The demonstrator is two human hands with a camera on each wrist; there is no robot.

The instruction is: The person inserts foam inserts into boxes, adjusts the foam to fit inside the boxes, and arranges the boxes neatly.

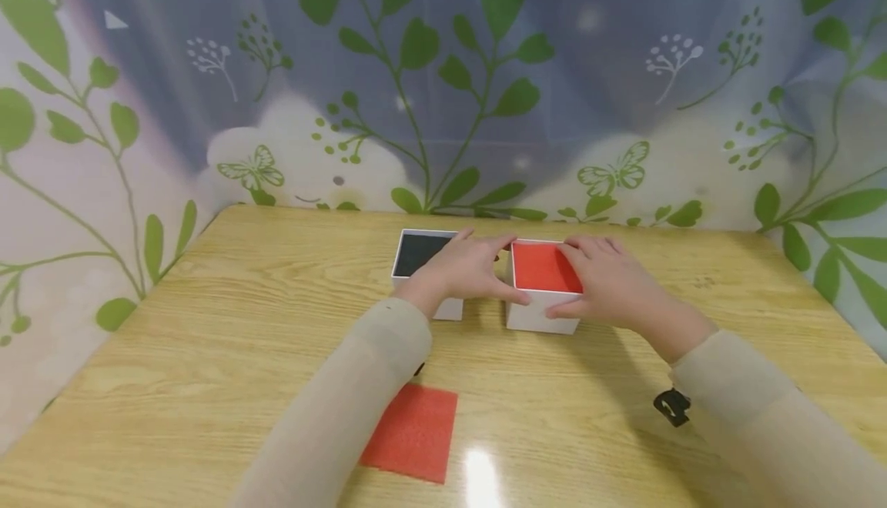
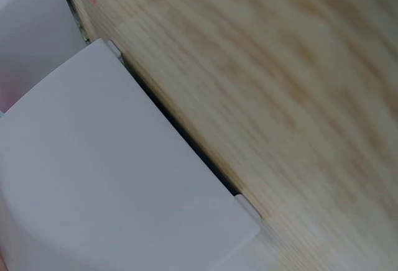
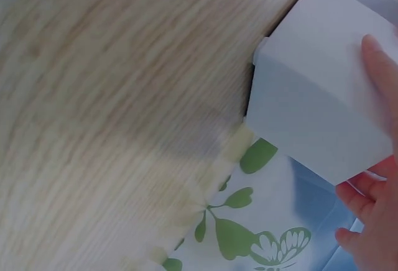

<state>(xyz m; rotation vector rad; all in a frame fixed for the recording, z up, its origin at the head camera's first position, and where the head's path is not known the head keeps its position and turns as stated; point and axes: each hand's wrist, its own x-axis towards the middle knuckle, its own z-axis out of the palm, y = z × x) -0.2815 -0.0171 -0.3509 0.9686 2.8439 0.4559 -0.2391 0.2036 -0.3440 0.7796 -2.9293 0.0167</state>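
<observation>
Both hands are at a white square box (image 1: pixel 542 312) whose opening shows a red sheet (image 1: pixel 547 265) within its pale rim. My left hand (image 1: pixel 466 268) grips its left side, thumb at the front corner and forefinger at the back. On the opposite side my right hand (image 1: pixel 613 283) holds it, thumb on the front face and fingers at the back edge. The right wrist view shows that thumb against a white wall (image 3: pixel 311 97). Partly hidden behind my left hand is a second white box with a black interior (image 1: pixel 421 252).
A red square sheet (image 1: pixel 413 432) lies on the wooden table (image 1: pixel 173 385), partly under the left sleeve (image 1: pixel 346 400). A small black object (image 1: pixel 672 406) shows beside the right sleeve. Patterned curtain cloth (image 1: pixel 443 92) hangs behind the table's back edge.
</observation>
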